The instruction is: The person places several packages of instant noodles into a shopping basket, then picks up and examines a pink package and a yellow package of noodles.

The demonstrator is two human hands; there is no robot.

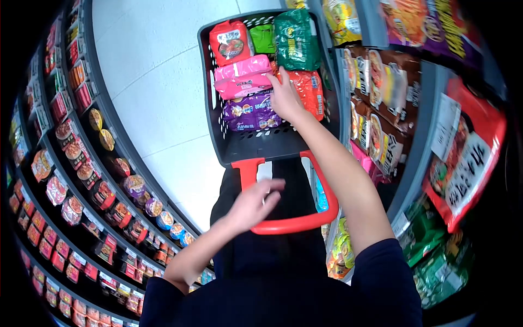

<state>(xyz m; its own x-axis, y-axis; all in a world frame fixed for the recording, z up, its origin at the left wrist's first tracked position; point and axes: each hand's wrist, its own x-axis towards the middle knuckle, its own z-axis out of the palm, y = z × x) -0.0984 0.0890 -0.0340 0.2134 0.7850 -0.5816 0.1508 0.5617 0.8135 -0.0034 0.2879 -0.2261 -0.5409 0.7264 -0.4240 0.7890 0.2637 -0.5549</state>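
Head view is showing the right hand (283,97), grip open, pressing the orange packet (312,94) snug into the basket (256,147) while the left hand (251,205), grip loosely open, is hovering by the red handle (297,223).

Orange packet (311,90) partly under the right hand (283,98); shelf price labels (131,252) illegibly small.

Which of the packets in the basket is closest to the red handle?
The purple packet, lying at the handle end of the basket, just below the pink packet; all the others sit farther away.
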